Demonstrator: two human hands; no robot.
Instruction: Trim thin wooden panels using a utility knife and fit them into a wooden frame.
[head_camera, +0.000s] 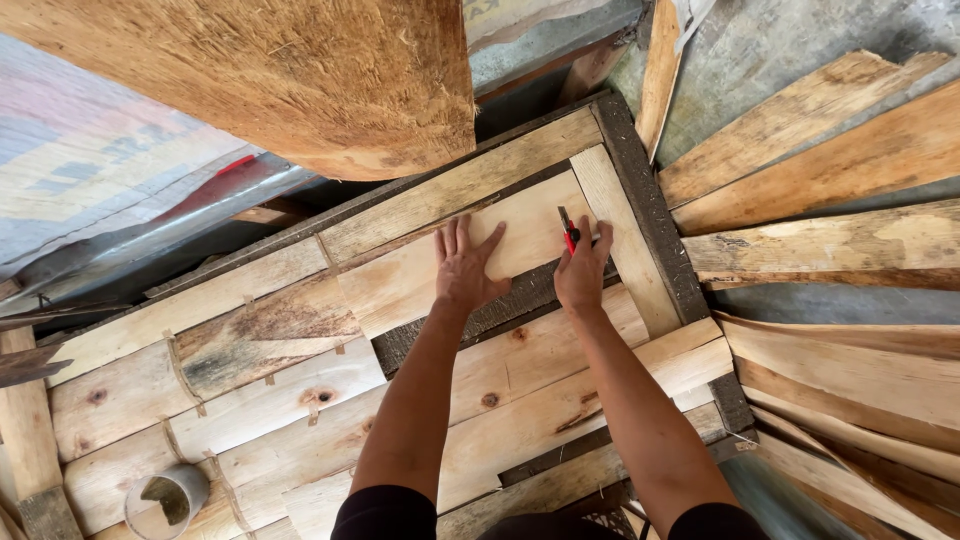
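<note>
My left hand (464, 265) lies flat, fingers spread, on a pale wooden plank (400, 280) set in a frame of rough boards (460, 185). My right hand (583, 268) rests on the same plank close to the frame's right board (625, 235). It grips a small red and black marking tool (568, 233) whose tip touches the wood. Both forearms reach in from the bottom of the view, over lower planks (520, 400) with knots.
A big rough-sawn slab (330, 70) hangs over the upper left. Loose plank offcuts (830, 170) fan out at the right. A short round pipe piece (165, 498) stands at the bottom left. Tarpaulin (90, 150) covers the far left.
</note>
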